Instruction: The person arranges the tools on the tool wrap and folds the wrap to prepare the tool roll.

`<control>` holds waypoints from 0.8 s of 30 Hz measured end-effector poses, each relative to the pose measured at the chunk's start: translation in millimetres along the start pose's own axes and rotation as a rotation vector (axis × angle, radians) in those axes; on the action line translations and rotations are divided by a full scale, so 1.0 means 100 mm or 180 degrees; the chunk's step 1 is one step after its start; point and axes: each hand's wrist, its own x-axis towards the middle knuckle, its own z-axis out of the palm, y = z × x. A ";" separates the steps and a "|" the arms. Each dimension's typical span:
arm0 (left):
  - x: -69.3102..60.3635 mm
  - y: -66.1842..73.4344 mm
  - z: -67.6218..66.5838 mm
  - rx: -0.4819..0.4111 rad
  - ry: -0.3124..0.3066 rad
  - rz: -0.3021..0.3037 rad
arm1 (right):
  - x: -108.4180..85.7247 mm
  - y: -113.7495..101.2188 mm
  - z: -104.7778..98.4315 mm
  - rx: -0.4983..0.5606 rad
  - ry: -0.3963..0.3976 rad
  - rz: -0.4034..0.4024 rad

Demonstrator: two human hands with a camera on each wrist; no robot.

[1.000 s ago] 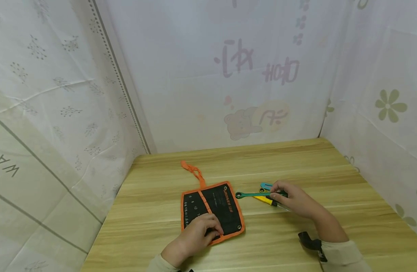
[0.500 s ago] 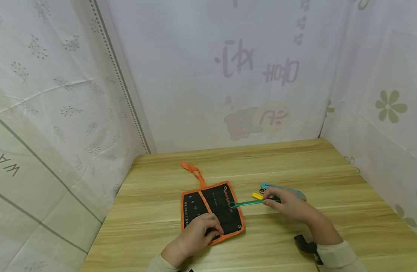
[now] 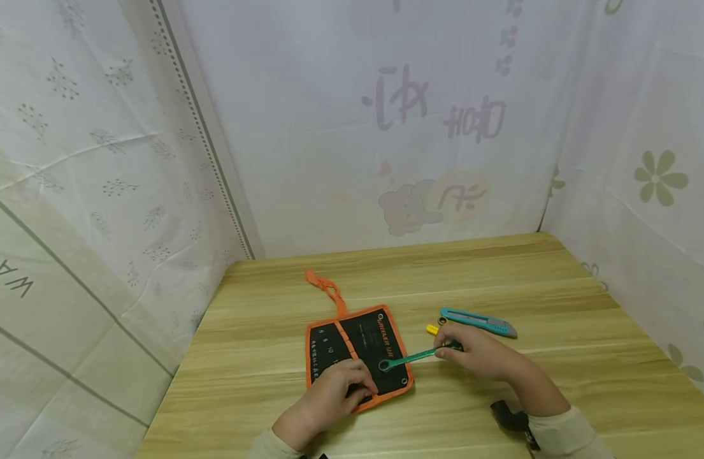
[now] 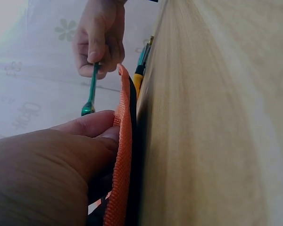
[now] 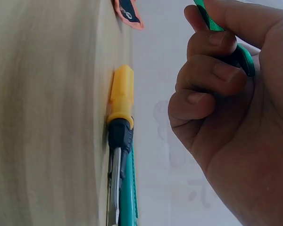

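Note:
My right hand [image 3: 478, 354] grips a green ratchet wrench [image 3: 411, 359] by one end. Its ring end hangs over the right part of a black tool pouch [image 3: 366, 338] with orange trim. In the right wrist view, curled fingers wrap the wrench [image 5: 245, 59]. My left hand [image 3: 336, 390] pinches the pouch's orange edge near the front. The left wrist view has the thumb and a finger against that orange trim [image 4: 124, 141], with the wrench [image 4: 90, 96] above it, apart from the hand. Part of the pouch is hidden under the left hand.
A blue utility knife [image 3: 480, 322] lies behind the right hand. Beside it is a yellow-handled screwdriver [image 5: 121, 94], mostly hidden in the head view, and a ring-ended wrench [image 3: 442, 320]. An orange strap [image 3: 329, 290] trails behind the pouch. Patterned cloth surrounds the wooden table [image 3: 243, 357].
The right hand has moved left and toward the front, bringing the green wrench from beside the pouch to over it. The utility knife has come into fuller view. The left hand stays put.

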 end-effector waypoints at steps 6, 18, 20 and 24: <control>0.00 -0.01 0.00 -0.0031 -0.0002 0.0017 | 0.02 -0.01 0.02 -0.0133 -0.0046 0.0038; -0.01 -0.02 0.01 -0.0175 -0.0051 0.0024 | 0.02 -0.01 0.11 -0.0118 -0.0184 0.0035; -0.01 -0.03 0.01 -0.0210 -0.0063 0.0025 | 0.02 -0.02 0.12 -0.0095 -0.0192 0.0010; -0.01 -0.04 0.02 -0.0230 -0.0058 0.0044 | 0.03 -0.02 0.14 -0.0079 -0.0183 -0.0103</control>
